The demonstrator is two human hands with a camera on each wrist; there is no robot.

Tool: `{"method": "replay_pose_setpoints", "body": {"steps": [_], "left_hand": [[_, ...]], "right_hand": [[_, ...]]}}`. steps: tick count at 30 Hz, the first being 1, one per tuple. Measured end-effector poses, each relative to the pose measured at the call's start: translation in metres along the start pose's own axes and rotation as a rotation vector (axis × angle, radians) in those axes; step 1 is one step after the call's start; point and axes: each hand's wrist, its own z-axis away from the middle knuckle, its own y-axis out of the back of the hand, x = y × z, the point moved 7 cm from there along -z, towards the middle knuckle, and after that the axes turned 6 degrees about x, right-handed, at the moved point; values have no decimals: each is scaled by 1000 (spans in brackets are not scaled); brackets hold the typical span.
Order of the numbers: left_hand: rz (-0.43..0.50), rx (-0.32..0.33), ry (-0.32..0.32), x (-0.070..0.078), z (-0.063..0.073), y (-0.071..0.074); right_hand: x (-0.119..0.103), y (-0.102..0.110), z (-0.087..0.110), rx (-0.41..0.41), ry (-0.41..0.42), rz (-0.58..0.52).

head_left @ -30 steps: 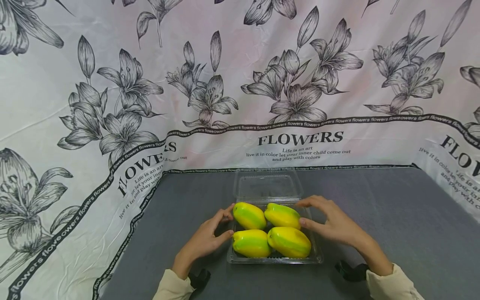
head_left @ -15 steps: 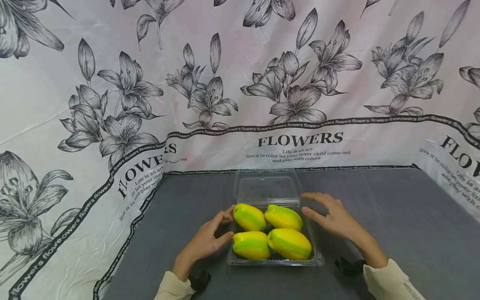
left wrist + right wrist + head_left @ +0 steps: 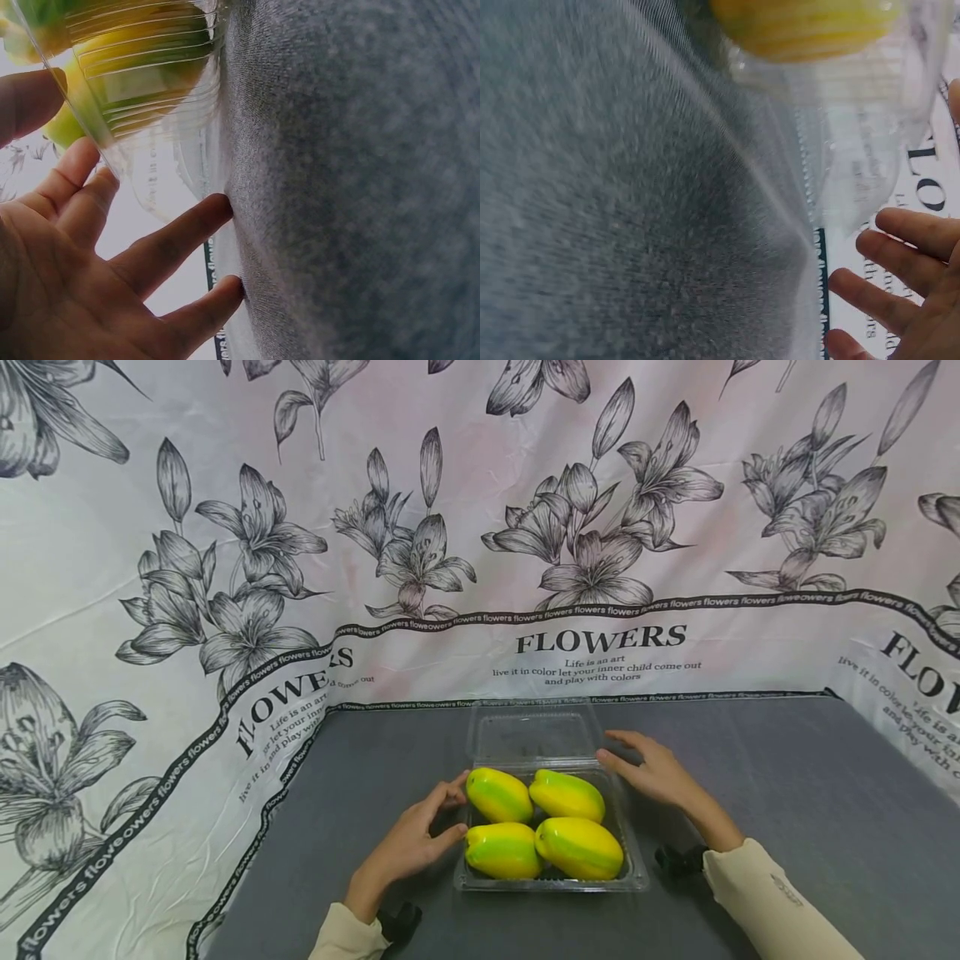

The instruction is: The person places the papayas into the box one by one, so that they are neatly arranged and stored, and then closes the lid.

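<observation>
A clear plastic clamshell box [image 3: 551, 885] sits on the grey tabletop with its lid [image 3: 536, 735] folded back. Several yellow-green fruits, mango-like in shape, lie inside in two rows; one is the back-left fruit [image 3: 498, 795]. My left hand [image 3: 412, 837] is at the box's left side, thumb and fingertips touching its rim. In the left wrist view, the lower fingers [image 3: 172, 247] spread straight toward the cloth. Beside the box's back right corner, near the lid hinge, my right hand [image 3: 658, 772] hovers with loosely extended fingers, holding nothing. Its fingers [image 3: 877, 300] appear apart from the box in the right wrist view.
A grey cloth [image 3: 787, 810] covers the table. Flower-printed white fabric [image 3: 600, 652] hangs along the back and both sides, close behind the raised lid. Dark wrist straps [image 3: 401, 922] show at both cuffs.
My right hand has drawn off the back-right fruit and the box's right side, moving back toward the lid hinge. The left hand, box and fruits stay in place.
</observation>
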Motion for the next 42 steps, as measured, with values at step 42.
{"method": "replay_pose_setpoints", "body": {"steps": [42], "left_hand": [[4, 3, 8, -2, 1, 1]], "right_hand": [[16, -15, -41, 40, -10, -70]]}}
